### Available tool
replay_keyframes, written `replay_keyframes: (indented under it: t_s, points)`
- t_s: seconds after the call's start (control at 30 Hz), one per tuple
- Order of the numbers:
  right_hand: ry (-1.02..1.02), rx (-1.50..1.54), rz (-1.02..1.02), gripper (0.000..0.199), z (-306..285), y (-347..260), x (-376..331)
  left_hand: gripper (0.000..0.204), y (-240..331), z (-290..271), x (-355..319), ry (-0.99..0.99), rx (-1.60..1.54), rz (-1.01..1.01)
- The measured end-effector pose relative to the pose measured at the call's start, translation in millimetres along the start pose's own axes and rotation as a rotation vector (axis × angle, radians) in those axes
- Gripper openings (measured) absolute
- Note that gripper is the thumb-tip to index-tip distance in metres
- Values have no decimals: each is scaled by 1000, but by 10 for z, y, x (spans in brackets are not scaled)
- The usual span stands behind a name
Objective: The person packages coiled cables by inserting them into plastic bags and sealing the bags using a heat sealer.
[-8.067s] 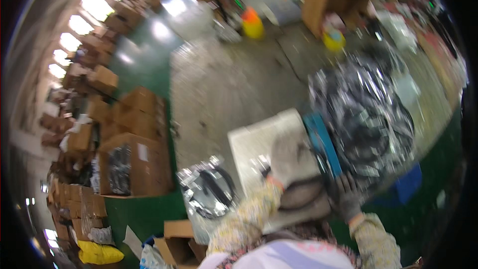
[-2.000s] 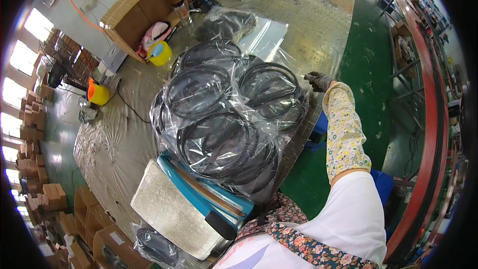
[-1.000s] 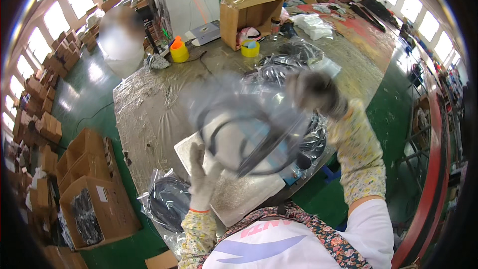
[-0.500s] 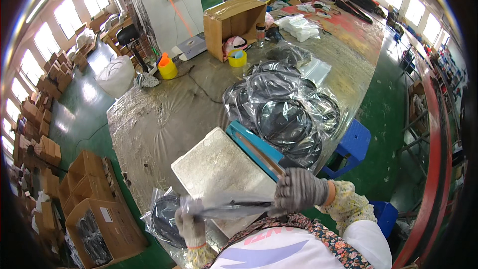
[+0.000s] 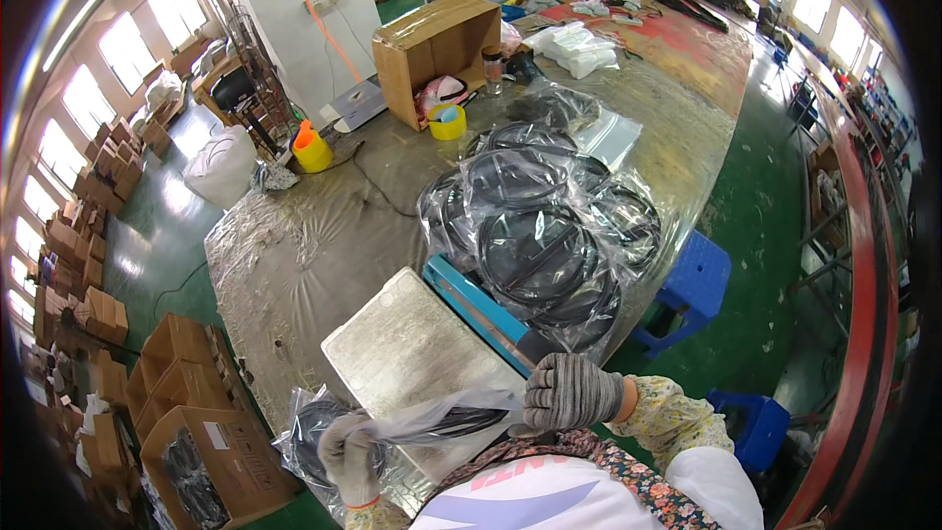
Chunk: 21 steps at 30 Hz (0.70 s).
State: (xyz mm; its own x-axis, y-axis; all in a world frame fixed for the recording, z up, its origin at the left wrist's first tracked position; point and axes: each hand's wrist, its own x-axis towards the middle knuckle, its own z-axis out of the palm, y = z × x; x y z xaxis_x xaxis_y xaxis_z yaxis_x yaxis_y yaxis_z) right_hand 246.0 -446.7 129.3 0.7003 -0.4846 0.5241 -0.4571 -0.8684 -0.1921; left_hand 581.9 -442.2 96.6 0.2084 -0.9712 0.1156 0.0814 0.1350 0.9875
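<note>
bag (image 5: 437, 422) with a black ring inside looks light, limp, slippery; left hand (image 5: 348, 453) and right hand (image 5: 571, 393), both gloved, pinch its opposite ends; best gripped at the edges.

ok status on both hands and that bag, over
Left hand and right hand gloved, each gripping an end of the clear bag of black rings. Bag held over grey metal plate. Nothing in the way.

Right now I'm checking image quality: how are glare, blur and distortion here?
Head view: sharp, no motion blur; fisheye bends the table edges toward a dark rim; window light glares off the heap of bagged black rings; both hands, left and right, are evenly lit.
</note>
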Motion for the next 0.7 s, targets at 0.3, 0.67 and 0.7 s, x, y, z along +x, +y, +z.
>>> replay_keyframes:
  t_s: [0.3, 0.67, 0.7]
  points:
    - [10, 36, -73, 15, 9, 112, 30, 51, 218, 420, -57, 133, -153, 4]
    - [-96, 149, -87, 18, -52, 346, 137, 28, -477, -225, -248, 83, -227, -28]
    - [-73, 190, -52, 19, -91, 414, 146, 28, -565, -248, -209, 181, -329, -74]
